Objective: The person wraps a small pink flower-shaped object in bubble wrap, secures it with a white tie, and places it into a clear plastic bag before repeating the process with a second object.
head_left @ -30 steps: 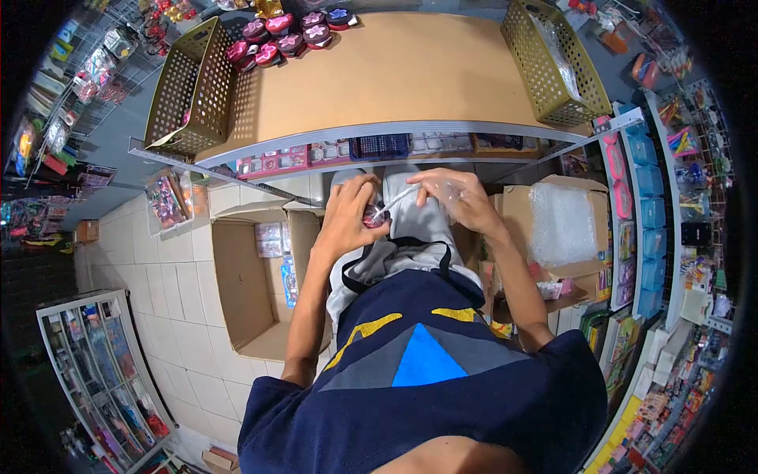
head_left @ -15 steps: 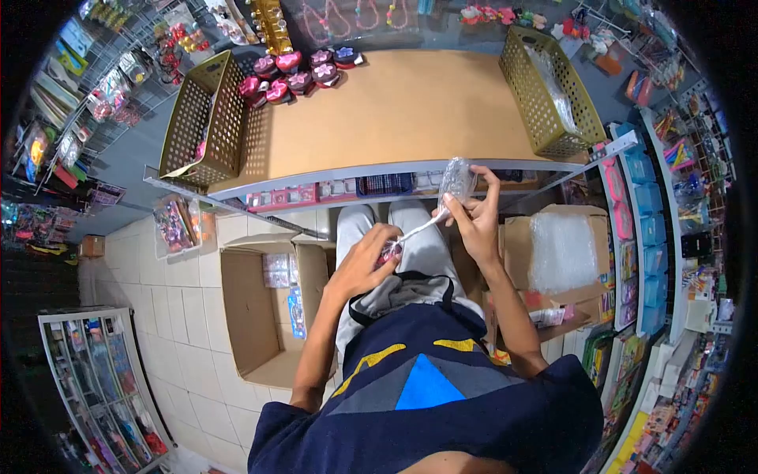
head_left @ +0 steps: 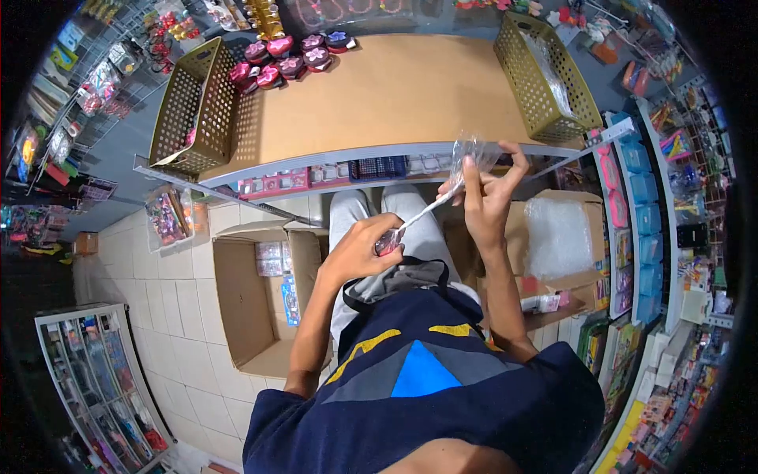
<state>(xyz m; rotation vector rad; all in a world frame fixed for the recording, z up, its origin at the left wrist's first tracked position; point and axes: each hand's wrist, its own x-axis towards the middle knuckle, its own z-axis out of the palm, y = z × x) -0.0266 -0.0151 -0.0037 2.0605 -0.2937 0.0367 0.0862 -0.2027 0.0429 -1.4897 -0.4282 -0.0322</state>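
Observation:
Over my lap, my left hand (head_left: 365,249) is closed around a small pink and dark item (head_left: 387,242) in clear plastic; the fingers hide most of it. My right hand (head_left: 488,189) pinches the loose end of a clear plastic bag (head_left: 467,162) between thumb and fingers, near the shelf's front edge. Between the two hands the bag is twisted into a thin whitish strand (head_left: 430,208), stretched at a slant. On the wooden shelf (head_left: 387,95) ahead, several flower-topped pink, dark and blue items (head_left: 290,63) stand grouped at the left.
Olive perforated baskets (head_left: 213,118) (head_left: 545,95) stand at both shelf ends. An open cardboard box (head_left: 237,308) with packaged goods sits on the floor to the left. Another cardboard box (head_left: 513,229) at the right bears clear plastic sheets (head_left: 559,237). Hanging goods line both sides.
My right hand has moved slightly up and to the right, and the twisted strand looks longer. My left hand keeps its hold on the small item. The view has shifted slightly.

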